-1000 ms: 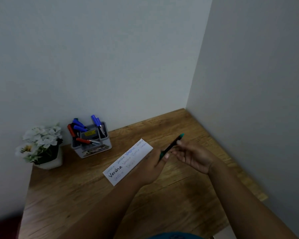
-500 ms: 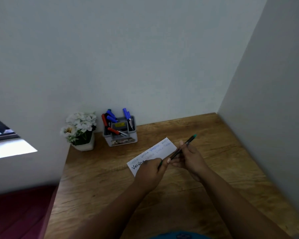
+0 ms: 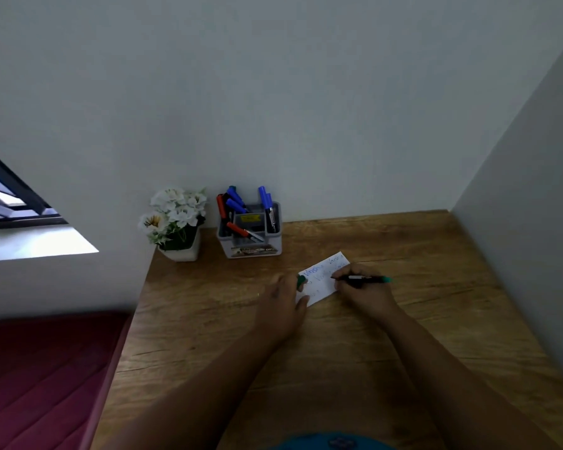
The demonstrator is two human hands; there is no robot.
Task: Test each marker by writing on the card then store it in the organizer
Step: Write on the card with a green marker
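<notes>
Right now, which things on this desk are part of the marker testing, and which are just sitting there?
In use: green marker in the right hand; its cap in the left hand; card; organizer.

Just there: flower pot; window.

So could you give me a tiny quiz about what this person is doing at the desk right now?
1. True or false: the right hand holds the green marker with its tip on the card.
2. What small green thing does the left hand hold while it rests on the card?
A. an eraser
B. the marker's cap
C. a leaf
3. Fill in: the organizer stands between the card and the ____.

Key: 1 true; 2 B; 3 wall.
</notes>
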